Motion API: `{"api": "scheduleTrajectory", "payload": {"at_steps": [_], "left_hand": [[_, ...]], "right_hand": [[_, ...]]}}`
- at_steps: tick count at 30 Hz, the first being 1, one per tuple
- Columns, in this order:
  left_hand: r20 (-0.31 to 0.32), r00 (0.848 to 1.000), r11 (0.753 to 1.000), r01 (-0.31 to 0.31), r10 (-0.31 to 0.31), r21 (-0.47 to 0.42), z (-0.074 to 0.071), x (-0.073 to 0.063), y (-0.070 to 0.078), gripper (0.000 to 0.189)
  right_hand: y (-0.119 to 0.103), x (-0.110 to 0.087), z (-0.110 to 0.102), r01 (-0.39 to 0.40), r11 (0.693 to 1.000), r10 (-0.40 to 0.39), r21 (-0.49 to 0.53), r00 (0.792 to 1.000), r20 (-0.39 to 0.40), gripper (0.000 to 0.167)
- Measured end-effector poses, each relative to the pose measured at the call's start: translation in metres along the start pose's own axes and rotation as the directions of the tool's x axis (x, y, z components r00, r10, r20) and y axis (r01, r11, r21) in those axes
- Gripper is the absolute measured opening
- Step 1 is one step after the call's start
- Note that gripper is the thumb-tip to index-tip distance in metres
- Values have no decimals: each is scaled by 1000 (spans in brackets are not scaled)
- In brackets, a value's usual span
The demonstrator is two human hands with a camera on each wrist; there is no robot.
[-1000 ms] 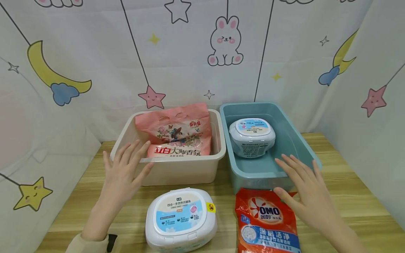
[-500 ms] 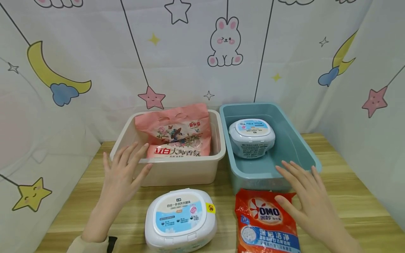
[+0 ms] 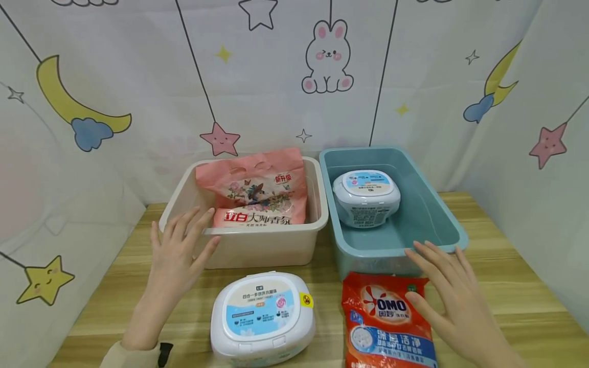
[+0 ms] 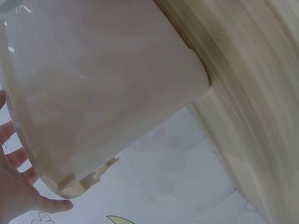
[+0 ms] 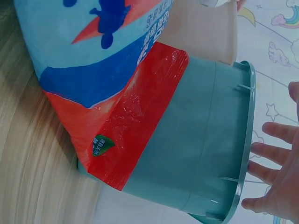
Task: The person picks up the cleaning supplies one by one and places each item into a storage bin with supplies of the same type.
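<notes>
With fingers spread, my left hand (image 3: 177,255) hovers by the front left corner of a cream plastic basin (image 3: 262,249). It holds nothing. Inside that basin a pink bag of washing powder (image 3: 264,191) leans upright. My right hand (image 3: 453,299), fingers extended and apart, is above the right side of a red OMO detergent bag (image 3: 379,312), near the front rim of a teal basin (image 3: 349,253). Nothing is in its grip. In the right wrist view the fingers (image 5: 271,154) stand beside the teal rim; whether they touch it I cannot tell.
A white lidded laundry-capsule box (image 3: 263,319) stands on the wooden table (image 3: 520,301) before the cream basin. A similar box (image 3: 366,197) sits in the teal basin. Behind hangs a patterned white cloth (image 3: 276,87), with side cloths to the left and right.
My right hand has shifted slightly down and to the right in the head view. The left hand stays nearly in place. The bags, boxes and basins have not moved.
</notes>
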State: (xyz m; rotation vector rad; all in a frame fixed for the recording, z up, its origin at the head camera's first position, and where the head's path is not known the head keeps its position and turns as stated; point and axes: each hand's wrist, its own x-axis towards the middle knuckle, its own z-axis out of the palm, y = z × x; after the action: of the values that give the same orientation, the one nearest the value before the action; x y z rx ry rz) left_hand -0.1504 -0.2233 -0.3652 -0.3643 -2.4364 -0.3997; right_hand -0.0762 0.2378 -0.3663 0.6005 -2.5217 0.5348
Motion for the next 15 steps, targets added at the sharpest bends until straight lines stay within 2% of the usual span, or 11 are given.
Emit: {"api": "scheduleTrajectory", "payload": {"at_steps": [11,15], "left_hand": [[-14,1000,1000,-1,0,-8,3,0,0,46],[-23,1000,1000,-2,2,-7,4,-1,-1,46]], "right_hand": [[-1,-8,-1,68,998,-69,-7,997,-46,61],[-2,-12,-3,68,998,-69,-18,997,-44,61]]}}
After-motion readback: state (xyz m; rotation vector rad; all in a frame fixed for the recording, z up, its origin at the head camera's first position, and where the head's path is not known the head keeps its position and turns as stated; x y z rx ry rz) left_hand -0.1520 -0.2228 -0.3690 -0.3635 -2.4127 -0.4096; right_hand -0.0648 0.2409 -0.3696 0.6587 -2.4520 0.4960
